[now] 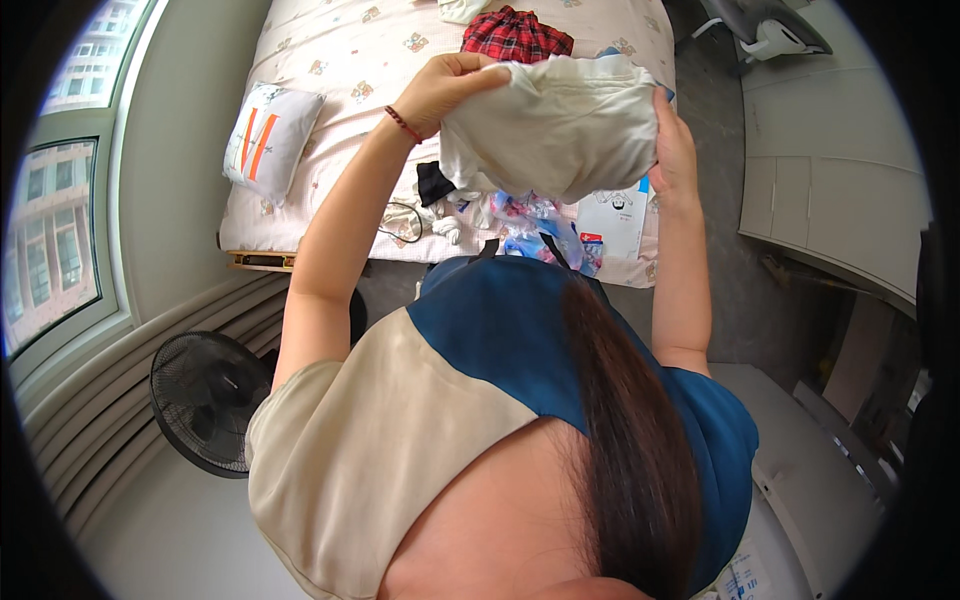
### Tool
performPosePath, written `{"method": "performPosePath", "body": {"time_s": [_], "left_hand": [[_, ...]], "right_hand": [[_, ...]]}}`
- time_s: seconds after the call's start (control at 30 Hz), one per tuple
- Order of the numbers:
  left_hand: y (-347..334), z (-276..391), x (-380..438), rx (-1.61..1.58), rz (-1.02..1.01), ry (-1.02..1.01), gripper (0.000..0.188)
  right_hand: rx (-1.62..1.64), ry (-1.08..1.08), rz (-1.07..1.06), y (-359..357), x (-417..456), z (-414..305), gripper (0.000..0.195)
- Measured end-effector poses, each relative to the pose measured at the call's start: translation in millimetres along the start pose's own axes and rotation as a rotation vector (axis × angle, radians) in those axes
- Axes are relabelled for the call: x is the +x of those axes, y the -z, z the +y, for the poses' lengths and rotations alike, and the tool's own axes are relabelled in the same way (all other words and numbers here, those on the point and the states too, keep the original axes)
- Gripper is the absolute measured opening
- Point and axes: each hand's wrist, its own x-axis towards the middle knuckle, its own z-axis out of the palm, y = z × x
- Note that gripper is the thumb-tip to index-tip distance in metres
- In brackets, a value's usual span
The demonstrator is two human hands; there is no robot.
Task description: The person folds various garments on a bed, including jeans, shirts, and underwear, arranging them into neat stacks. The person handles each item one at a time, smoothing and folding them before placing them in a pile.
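Observation:
A white cloth garment point(559, 131) is stretched between my hands above the bed. My left hand point(450, 90) grips its upper left corner, a braided red bracelet on the wrist. My right hand point(671, 146) holds the right edge, fingers partly hidden behind the cloth. Just beyond it lies a red plaid garment point(517, 34) with gathered fabric. Nearer my body, partly covered by the white garment, are a black cloth point(433, 184), a rolled white cloth point(448, 229) and blue-pink plastic packaging point(536, 221).
The bed point(345, 45) has a pink patterned sheet. A pillow point(270, 142) lies at its left side, a printed white packet point(615, 217) near its front right edge. A black fan point(214, 401) stands lower left. White cabinets point(825, 172) line the right side.

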Motion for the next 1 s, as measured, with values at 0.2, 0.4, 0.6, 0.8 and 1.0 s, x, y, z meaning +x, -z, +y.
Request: {"method": "performPosePath", "body": {"time_s": [0.2, 0.4, 0.6, 0.8, 1.0], "left_hand": [[5.9, 5.3, -2.6, -0.274, -0.099, 0.074, 0.023], [22.6, -6.4, 2.1, 0.449, -0.398, 0.031, 0.036], [-31.4, -11.9, -15.4, 0.203, -0.203, 0.002, 0.035], [-35.4, -20.8, -16.9, -0.151, 0.173, -0.018, 0.027], [-13.6, -37.8, -16.5, -0.075, 0.138, -0.071, 0.028]], "right_hand": [[-0.21, -0.001, -0.246, 4.2, -18.0, -7.0, 0.024], [-0.681, -0.079, -0.575, 39.9, -1.8, 0.4, 0.024], [-0.476, 0.047, -0.432, 8.9, -19.9, 14.3, 0.023], [-0.321, 0.111, -0.205, 7.3, -13.5, 27.4, 0.024], [-0.091, 0.161, -0.09, -1.5, -19.1, 16.2, 0.018]]}}
